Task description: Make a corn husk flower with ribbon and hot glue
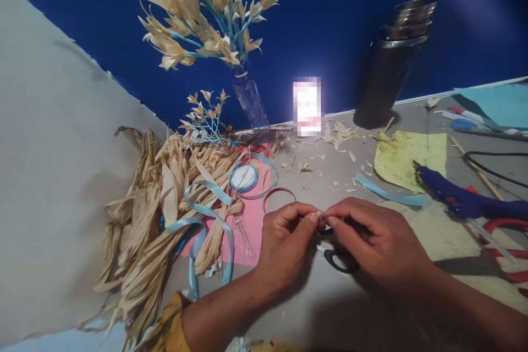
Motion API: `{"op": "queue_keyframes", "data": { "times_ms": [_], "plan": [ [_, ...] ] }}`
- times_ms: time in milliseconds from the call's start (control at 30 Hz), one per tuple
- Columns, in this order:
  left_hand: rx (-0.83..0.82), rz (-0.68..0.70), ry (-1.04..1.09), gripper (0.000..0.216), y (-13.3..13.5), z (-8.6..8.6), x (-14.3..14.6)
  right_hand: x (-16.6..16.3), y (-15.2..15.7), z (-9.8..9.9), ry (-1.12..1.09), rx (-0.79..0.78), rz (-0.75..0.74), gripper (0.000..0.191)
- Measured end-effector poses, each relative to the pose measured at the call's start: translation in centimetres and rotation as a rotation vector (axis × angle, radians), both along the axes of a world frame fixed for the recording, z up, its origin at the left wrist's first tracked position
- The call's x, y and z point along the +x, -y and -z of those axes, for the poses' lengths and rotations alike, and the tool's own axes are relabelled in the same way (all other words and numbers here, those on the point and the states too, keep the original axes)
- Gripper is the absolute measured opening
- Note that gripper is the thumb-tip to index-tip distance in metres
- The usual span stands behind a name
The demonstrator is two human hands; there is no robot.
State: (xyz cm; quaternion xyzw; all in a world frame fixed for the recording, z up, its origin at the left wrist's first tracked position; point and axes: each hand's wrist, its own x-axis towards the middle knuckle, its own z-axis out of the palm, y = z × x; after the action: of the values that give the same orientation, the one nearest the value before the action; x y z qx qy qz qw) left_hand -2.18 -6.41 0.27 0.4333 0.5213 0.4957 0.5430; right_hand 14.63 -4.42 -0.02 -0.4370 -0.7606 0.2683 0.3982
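- Peeking in at the near edge, a mustard sleeve [165, 324] sits on the left arm, over a grey table [289, 313].
- And there are the hands, out in front! Left hand [284, 247] and right hand [379, 236] meet tip to tip, thumbs against forefingers, pinching what looks like a small pale piece [320, 215]; it's too tiny and too covered to identify.
- Delicate stuff: I'd call this step close fingertip shaping or fastening, and the next move seems to call for one steady pinch and a light, precise touch from the other hand.
- Just below the fingers lie black-handled scissors [340, 263], partly hidden, nobody gripping them.
- Over to the left, light-blue ribbon [198, 221] curls across a heap of dry husks [144, 231] and a pink sheet [247, 231], with a white-centred spool [244, 177] beyond.
- Out on the right, a blue glue gun [466, 198] rests close to red handles [495, 224]; behind it, a crumpled yellow sheet [412, 157].
- Farther back, scraps [338, 135] litter the tabletop, and a clear bottle [251, 100] carries a big spray of husk flowers [210, 16].
- At the very back, a dark flask [385, 77] leans in view before the deep-blue wall [322, 16].
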Motion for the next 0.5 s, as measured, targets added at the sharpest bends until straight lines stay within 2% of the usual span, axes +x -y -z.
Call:
{"op": "queue_keyframes", "data": {
  "times_ms": [233,367,500],
  "plan": [
    [-0.104,0.041,0.167,0.029,-0.33,0.10,0.02,0.79,-0.36,0.32,0.035,-0.079,0.005,0.019],
    [-0.184,0.015,0.201,0.025,-0.43,0.00,0.14,0.87,-0.31,0.30,0.027,-0.128,-0.030,0.020],
    [-0.185,0.020,0.149,0.021,-0.48,-0.25,0.11,0.81,-0.23,0.32,0.018,-0.141,-0.043,0.020]
  ]
}}
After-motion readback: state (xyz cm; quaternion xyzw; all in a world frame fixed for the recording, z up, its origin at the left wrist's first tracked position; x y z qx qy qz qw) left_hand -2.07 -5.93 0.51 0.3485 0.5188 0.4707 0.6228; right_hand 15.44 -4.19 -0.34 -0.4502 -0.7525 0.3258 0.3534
